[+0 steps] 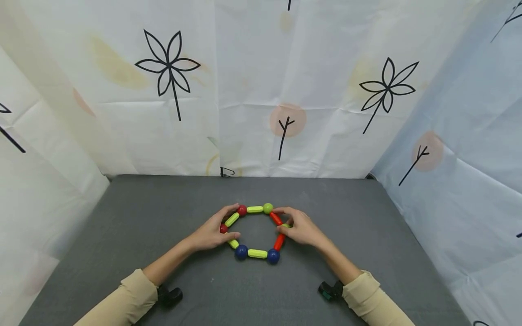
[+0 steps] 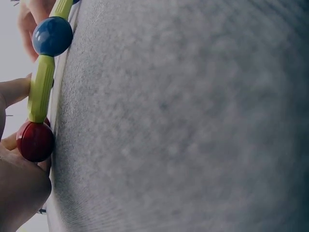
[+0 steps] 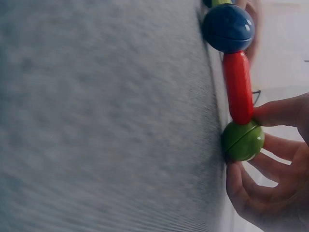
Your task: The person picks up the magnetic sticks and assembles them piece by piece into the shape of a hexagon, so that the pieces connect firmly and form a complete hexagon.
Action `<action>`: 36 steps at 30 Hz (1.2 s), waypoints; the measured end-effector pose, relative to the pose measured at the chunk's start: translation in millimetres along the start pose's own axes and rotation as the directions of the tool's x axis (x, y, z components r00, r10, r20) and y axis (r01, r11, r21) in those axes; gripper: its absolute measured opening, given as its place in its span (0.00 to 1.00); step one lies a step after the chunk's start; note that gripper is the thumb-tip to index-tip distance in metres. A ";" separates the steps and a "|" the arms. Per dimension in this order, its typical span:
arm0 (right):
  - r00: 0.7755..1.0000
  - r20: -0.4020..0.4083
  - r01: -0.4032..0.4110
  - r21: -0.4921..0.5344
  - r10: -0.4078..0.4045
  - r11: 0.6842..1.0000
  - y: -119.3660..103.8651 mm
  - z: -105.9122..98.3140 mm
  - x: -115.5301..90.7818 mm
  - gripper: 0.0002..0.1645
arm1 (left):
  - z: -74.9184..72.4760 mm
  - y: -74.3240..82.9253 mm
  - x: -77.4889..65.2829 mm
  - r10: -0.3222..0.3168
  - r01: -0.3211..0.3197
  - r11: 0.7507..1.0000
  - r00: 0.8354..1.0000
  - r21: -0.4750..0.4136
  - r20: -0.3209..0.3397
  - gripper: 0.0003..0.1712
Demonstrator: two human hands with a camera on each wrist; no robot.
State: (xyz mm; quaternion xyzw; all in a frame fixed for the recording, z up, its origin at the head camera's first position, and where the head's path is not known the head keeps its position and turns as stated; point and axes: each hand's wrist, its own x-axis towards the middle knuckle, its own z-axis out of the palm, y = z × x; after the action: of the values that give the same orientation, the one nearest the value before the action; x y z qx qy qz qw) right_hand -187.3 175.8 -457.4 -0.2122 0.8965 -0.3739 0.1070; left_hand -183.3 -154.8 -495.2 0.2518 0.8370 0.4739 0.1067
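Note:
A six-sided ring of building-toy rods and balls lies flat on the grey table. Two red balls sit at its left, two blue balls at the near side and two green balls at the right. Yellow-green rods and two red rods join them. My left hand holds the left side, thumb and fingers around the red ball and its rods. Opposite, my right hand grips the right corner, its thumb and fingers about the green ball.
The grey table stretches around the ring. White patterned cloth hangs behind it and along both sides. Each forearm wears a small black device near the rolled sleeve.

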 end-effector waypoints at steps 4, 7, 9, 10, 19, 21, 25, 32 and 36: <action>0.999 0.050 -0.012 -0.010 0.013 1.000 -1.2 -7.7 3.5 0.30 | -1.7 1.1 1.2 -0.015 0.015 1.000 1.000 -0.002 0.005 0.50; 0.997 0.067 -0.025 -0.057 0.029 0.998 -3.0 -12.5 7.4 0.33 | -2.4 1.1 3.3 -0.027 0.027 1.000 1.000 0.001 0.014 0.50; 0.996 0.076 -0.029 -0.081 0.036 0.996 -4.1 -14.5 11.0 0.36 | -1.9 1.4 4.6 -0.033 0.033 0.999 0.999 0.000 0.015 0.49; 0.996 0.079 -0.030 -0.088 0.037 0.996 -4.5 -15.1 13.0 0.38 | -1.1 1.7 5.2 -0.037 0.037 0.999 0.999 0.001 0.010 0.49; 0.993 0.117 0.020 -0.102 -0.008 0.995 0.7 -10.9 29.1 0.40 | 12.3 21.1 2.0 -0.165 0.177 0.977 0.981 0.121 -0.100 0.49; 0.994 0.112 0.025 -0.087 -0.015 0.996 2.8 -10.2 30.5 0.40 | 13.2 24.4 3.3 -0.175 0.185 0.975 0.980 0.125 -0.091 0.50; 0.995 0.102 0.015 -0.068 -0.008 0.998 4.3 -8.8 31.9 0.40 | 11.4 26.0 5.0 -0.171 0.178 0.976 0.983 0.122 -0.063 0.50; 0.997 0.076 -0.021 -0.070 0.027 0.997 4.0 -8.9 27.8 0.38 | 9.4 20.4 8.9 -0.107 0.112 0.988 0.993 0.103 -0.050 0.49; 0.997 0.067 -0.018 -0.067 0.023 0.998 6.3 -8.6 26.4 0.38 | 11.9 18.0 10.9 -0.061 0.066 0.993 0.997 0.094 -0.052 0.48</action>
State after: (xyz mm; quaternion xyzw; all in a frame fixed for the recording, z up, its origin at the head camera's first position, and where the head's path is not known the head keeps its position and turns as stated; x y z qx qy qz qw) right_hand -215.7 173.0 -456.7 -0.2190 0.9064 -0.3354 0.1340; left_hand -181.8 -132.7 -485.6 0.2182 0.8686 0.4359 0.0890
